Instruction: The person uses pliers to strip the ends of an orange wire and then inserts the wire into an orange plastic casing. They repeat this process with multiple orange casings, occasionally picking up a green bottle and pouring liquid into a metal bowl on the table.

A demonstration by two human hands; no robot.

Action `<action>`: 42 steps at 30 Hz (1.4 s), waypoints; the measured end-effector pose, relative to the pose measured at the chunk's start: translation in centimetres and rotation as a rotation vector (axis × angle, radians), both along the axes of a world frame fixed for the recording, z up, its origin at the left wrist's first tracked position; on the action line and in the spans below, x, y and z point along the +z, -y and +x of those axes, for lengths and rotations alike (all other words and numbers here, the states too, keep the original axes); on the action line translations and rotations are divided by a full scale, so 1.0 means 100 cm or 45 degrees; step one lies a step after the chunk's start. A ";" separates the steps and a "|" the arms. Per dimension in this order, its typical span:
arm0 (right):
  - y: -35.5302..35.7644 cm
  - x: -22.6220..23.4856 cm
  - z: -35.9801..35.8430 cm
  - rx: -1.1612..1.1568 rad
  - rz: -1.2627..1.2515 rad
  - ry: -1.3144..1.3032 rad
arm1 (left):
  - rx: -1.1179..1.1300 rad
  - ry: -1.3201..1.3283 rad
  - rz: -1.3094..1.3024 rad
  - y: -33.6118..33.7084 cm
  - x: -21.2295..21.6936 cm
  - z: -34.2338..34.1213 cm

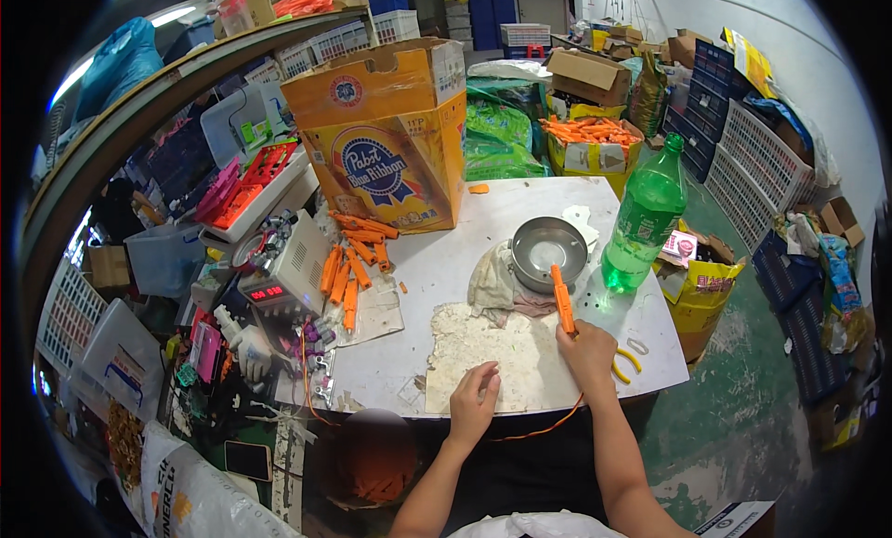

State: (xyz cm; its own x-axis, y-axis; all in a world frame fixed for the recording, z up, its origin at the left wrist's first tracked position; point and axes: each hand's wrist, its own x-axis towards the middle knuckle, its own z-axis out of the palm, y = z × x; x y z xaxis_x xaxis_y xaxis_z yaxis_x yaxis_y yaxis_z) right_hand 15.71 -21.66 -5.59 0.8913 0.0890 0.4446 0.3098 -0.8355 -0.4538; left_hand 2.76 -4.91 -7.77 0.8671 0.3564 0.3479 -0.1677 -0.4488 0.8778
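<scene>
The slim orange plastic tool with a trailing orange cord [563, 301] stands nearly upright in the right hand [587, 349], fingers wrapped round its lower end, tip pointing up toward the round steel bowl [549, 251] just beyond the grip. It looks light and stiff, smooth enough to twist in the fingers, so low on the handle near the cord seems the sound place to hold.

The left hand [474, 400] lies flat, fingers spread and holding nothing, on the crumpled white sheet [483, 347] beside the grip. Yellow-handled pliers [624, 361] lie just right of the gripping hand. Farther out, a tall green plastic bottle [643, 217] stands right of the bowl, close enough to knock. Well left, a heap of orange plastic pieces [351, 259] lies before a yellow cardboard box [390, 138] on the white table [520, 199].
</scene>
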 end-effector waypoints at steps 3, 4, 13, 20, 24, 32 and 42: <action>0.000 -0.003 0.000 0.003 -0.015 0.008 | 0.000 0.010 0.006 0.000 -0.001 -0.001; 0.001 -0.004 0.001 -0.002 -0.025 0.007 | -0.003 0.013 0.006 0.001 0.000 0.000; -0.003 0.004 -0.001 0.030 0.357 -0.228 | 0.006 0.010 0.000 -0.002 -0.002 -0.001; -0.027 0.023 -0.069 0.717 0.678 -0.456 | -0.218 0.185 -0.684 0.001 -0.001 -0.001; -0.047 0.036 -0.120 1.025 0.323 -0.546 | -0.116 0.162 -1.231 -0.003 0.019 -0.048; -0.008 0.010 -0.102 0.851 0.671 -0.693 | 1.383 -0.235 -0.601 -0.093 -0.067 -0.181; -0.022 -0.023 -0.054 0.800 1.000 -0.747 | 0.593 0.149 1.075 -0.164 0.064 -0.013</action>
State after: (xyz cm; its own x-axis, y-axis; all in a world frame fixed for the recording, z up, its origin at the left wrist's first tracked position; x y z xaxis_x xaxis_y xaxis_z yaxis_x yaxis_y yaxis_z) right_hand 10.32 -19.41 -7.93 0.8752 0.4717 0.1075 0.1401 -0.0344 -0.9895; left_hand 1.45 11.47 -1.34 0.6462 0.2488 0.7215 0.1205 -0.9668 0.2255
